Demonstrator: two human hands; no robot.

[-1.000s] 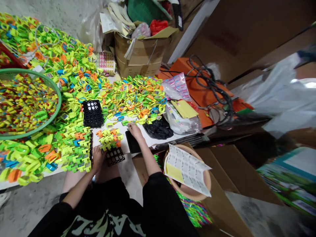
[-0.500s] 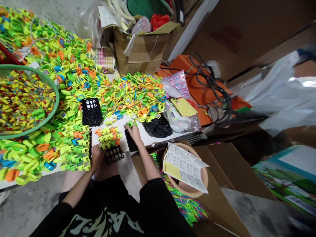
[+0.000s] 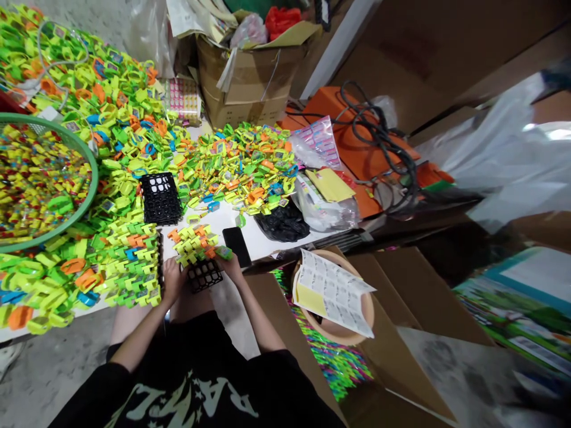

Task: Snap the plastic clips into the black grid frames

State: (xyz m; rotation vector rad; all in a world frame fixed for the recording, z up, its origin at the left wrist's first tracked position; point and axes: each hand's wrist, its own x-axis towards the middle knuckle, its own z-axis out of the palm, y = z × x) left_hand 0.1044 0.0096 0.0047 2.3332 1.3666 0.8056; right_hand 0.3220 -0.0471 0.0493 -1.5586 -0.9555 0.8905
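Observation:
A black grid tray [image 3: 205, 276] rests at the table's front edge, its far part filled with yellow, green and orange toy watches [image 3: 195, 244]. My left hand [image 3: 173, 280] is closed on the tray's left side; its fingertips are partly hidden. At the tray's right side, my right hand [image 3: 231, 268] pinches a green toy watch [image 3: 223, 253] close to the filled rows. Left of my left hand stands another tray full of toy watches [image 3: 134, 267]. Beyond it lie empty black grid trays [image 3: 160, 199], stacked. A black phone [image 3: 237, 246] lies just past my right hand.
Loose toy watches [image 3: 241, 166] are heaped across the table. A green basket [image 3: 94, 178] of small yellow and red pieces sits at left. To the right are a black plastic bag [image 3: 283, 224], an orange machine [image 3: 352, 145] with cables, and a round tub [image 3: 366, 315] under a printed sheet [image 3: 330, 291].
My right hand has come back from beyond the phone to the tray's right side, bringing a green toy watch. My left hand stays at the tray. The view has shifted slightly.

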